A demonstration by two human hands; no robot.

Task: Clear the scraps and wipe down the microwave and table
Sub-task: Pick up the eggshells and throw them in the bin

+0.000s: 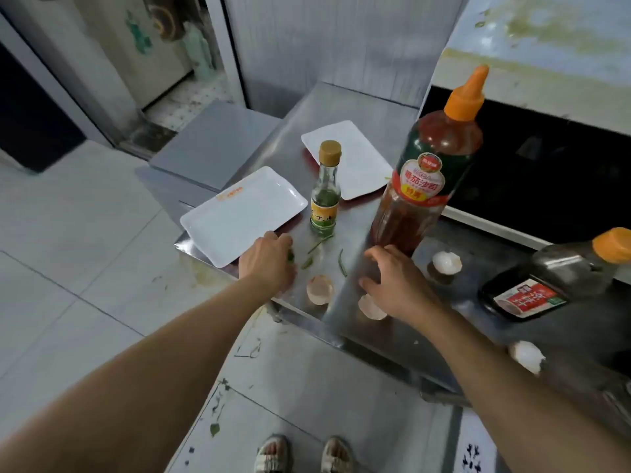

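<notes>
Hands worked the desk (375, 213) beside the ketchup bottle (426, 179): left hand (264, 259) pinched green scraps (290, 256) for clearing, right hand (392, 279) hovered spread, holding nothing, over an eggshell (370, 307).

dim, soft blur, edges warped

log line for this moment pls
left hand pinches green scrap | right hand open over eggshell | table unwiped
</notes>
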